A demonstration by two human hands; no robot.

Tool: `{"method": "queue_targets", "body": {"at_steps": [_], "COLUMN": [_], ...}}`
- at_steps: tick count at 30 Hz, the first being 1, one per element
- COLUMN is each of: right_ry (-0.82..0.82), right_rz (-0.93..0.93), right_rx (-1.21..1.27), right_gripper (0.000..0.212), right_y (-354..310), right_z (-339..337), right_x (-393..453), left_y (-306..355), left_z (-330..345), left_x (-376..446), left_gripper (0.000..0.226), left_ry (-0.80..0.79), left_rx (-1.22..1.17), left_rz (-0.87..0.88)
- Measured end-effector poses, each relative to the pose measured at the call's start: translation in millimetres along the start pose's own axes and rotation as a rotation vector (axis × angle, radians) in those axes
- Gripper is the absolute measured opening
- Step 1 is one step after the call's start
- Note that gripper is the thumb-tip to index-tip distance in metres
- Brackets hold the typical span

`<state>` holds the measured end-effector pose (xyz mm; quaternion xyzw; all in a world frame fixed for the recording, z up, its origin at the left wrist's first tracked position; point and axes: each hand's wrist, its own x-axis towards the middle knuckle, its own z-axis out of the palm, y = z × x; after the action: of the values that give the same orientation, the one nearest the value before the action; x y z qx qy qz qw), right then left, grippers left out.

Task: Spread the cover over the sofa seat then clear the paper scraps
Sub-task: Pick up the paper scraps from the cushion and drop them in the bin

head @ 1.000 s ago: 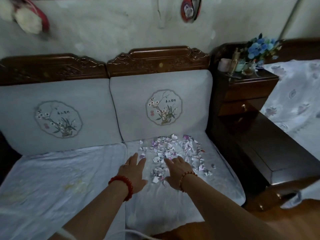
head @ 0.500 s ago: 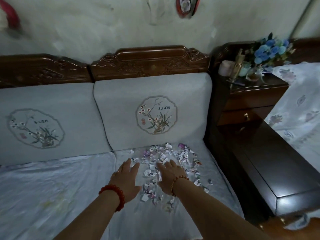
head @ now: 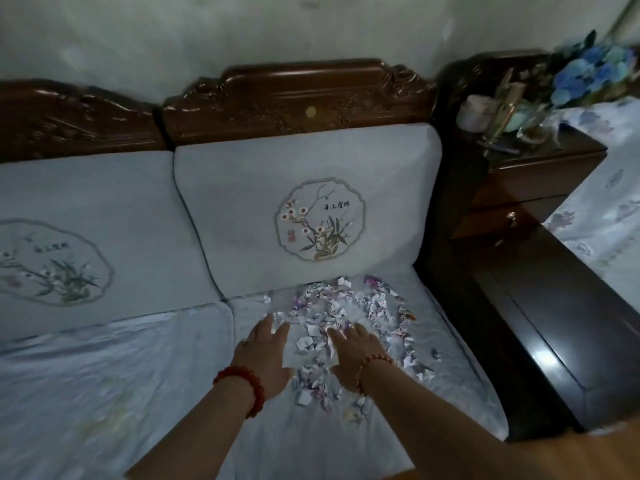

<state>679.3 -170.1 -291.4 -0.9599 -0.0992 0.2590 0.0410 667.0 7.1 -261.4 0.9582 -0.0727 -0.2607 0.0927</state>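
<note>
A thin pale cover [head: 114, 382] lies spread over the sofa seat, slightly wrinkled. Many small white and purple paper scraps [head: 349, 306] are scattered on the right seat cushion, near the backrest. My left hand [head: 265, 355], with a red bead bracelet at the wrist, rests flat on the cover at the left edge of the scraps, fingers apart. My right hand [head: 353, 355], wearing a brown bead bracelet, lies flat among the scraps. More scraps [head: 315, 382] lie between and below both wrists. Neither hand holds anything.
Pale back cushions [head: 304, 209] with embroidered flower medallions stand under a carved dark wood frame [head: 294, 95]. A dark wooden side cabinet [head: 540, 306] borders the seat on the right, with blue flowers [head: 588, 71] and small items on top. A floral cloth [head: 606, 209] hangs at far right.
Both hands have slid forward and inward over the cover, pushing into the scraps. The scraps have bunched closer, with some now trailing behind my wrists. The view has moved nearer and to the right.
</note>
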Motion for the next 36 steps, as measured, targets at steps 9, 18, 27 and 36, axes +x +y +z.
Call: {"method": "queue_targets", "body": {"at_steps": [9,18,27,36], "right_ry": [-0.116,-0.22,-0.233,-0.084], "right_rz": [0.092,0.165,0.218,0.374], "right_rx": [-0.02,0.057,0.238,0.364], "right_gripper": [0.078,0.064,0.061,0.075], "right_y": [-12,19,38,27], "right_z": [29,84,195,278], "right_x": [38,82,139,163], "left_y": [-45,-52,-49,-48], "left_z": [25,80,189,286], "left_x": [46,111,174,197], "left_gripper": [0.079,0.073,0.073,0.093], "left_ry": [-0.122,-0.228,-0.226,-0.105], "left_rx": [-0.018,-0.061,-0.027,-0.093], "left_rz": [0.038,0.035,-0.055,-0.225]}}
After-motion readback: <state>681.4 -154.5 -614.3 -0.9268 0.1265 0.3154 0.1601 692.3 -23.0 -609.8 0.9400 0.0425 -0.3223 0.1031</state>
